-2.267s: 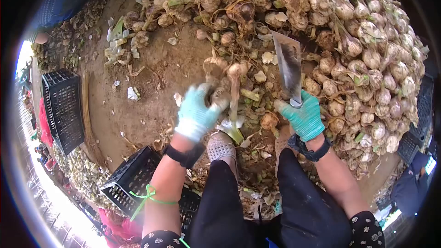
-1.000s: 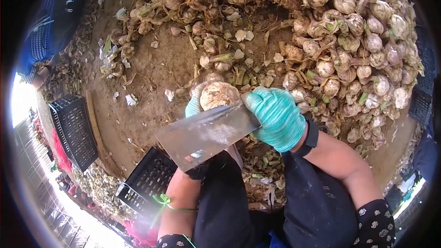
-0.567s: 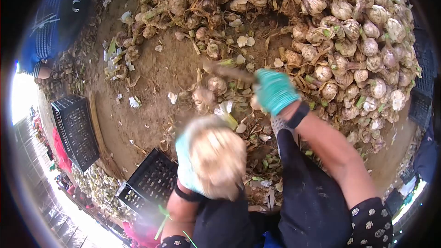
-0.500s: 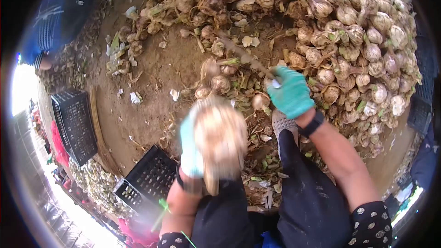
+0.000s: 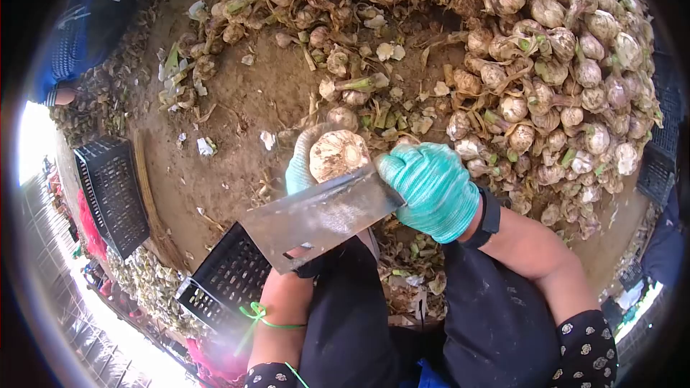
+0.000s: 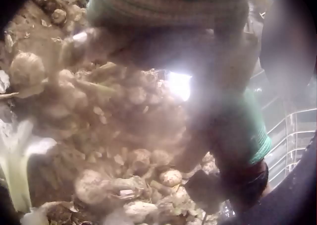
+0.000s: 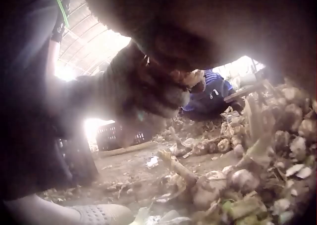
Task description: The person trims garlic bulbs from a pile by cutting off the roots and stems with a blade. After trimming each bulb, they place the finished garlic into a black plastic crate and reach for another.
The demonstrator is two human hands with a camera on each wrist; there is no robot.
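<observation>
In the head view my left hand (image 5: 297,172), in a pale teal glove, grips a large garlic bulb (image 5: 336,156) from its left side. The bulb's brown-streaked face, with a pale round spot, looks up. My right hand (image 5: 435,192), in a green knit glove, holds a cleaver (image 5: 323,219) by its handle. The wide grey blade lies across in front of the bulb, its upper edge right at the bulb's lower side, and covers part of the left hand and wrist. In the left wrist view, the gloved left hand (image 6: 168,9) is blurred along the top.
A big garlic heap (image 5: 546,79) rises at the right and back. Loose garlic bulbs (image 5: 342,118) and cut stems lie on the dirt ahead. Black plastic crates (image 5: 115,197) stand at the left, one (image 5: 226,280) beside the left forearm. A person in blue (image 5: 72,36) is at the far left.
At first the left hand was low over the ground bulbs and the cleaver stood upright. Half a second ago the hands were apart, the bulb blurred; now the blade is back at the bulb.
</observation>
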